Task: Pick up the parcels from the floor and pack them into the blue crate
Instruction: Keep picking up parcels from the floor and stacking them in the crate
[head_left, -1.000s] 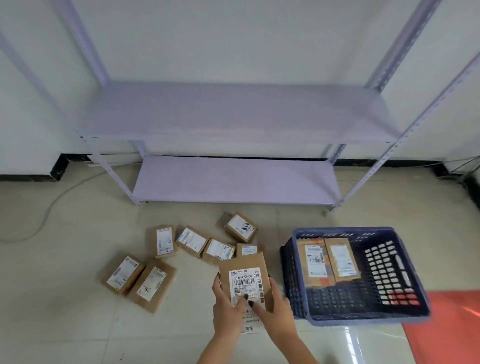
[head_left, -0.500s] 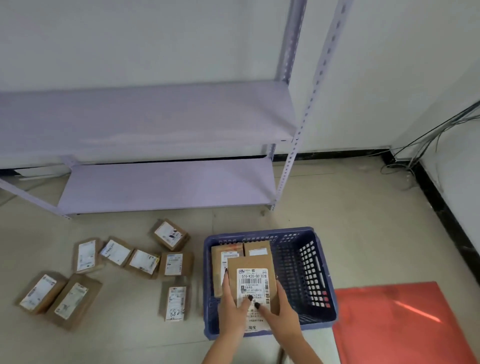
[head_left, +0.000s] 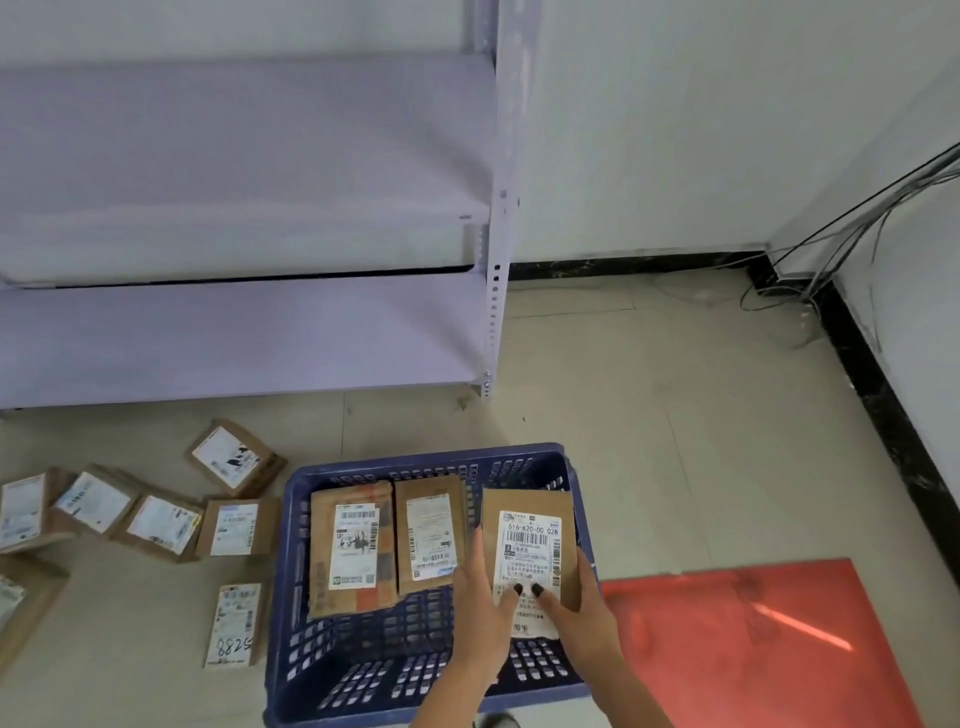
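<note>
Held parcel: a brown parcel (head_left: 529, 551) with a white barcode label is hanging over the blue crate (head_left: 332, 660), at the 3 o'clock side of its interior, label facing up.
Left hand: the left hand (head_left: 480, 618) is gripping the parcel's 9 o'clock edge, fingers curled round it, thumb pressing on the label.
Right hand: the right hand (head_left: 579, 610) is gripping the 3 o'clock edge the same way, thumb lying on the label (both dark thumbnails are sitting side by side near the lower edge).
Crate contents: two packed parcels (head_left: 387, 545) are lying flat, side by side, along the 12 o'clock end; the free slot is sitting just beside them at 3 o'clock.
Floor stock: loose parcels (head_left: 166, 525) are waiting on the floor at the crate's 9 o'clock; one marked 5288 (head_left: 234, 626) is lying just beside the crate wall.
Risk, snagging: the parcel's 3 o'clock edge is riding close to the crate rim, so it is likely catching there and ending up tilted if lowered straight.
Risk, overlap: releasing too far toward 9 o'clock is liable to leave it resting on the neighbouring parcel, wasting floor space in the crate.
Risk, label: the loose lower flap of the label is hanging past the box and may be folding or tearing under the thumbs.
Risk, early drop: letting go from this height is probably bouncing it askew.
</note>
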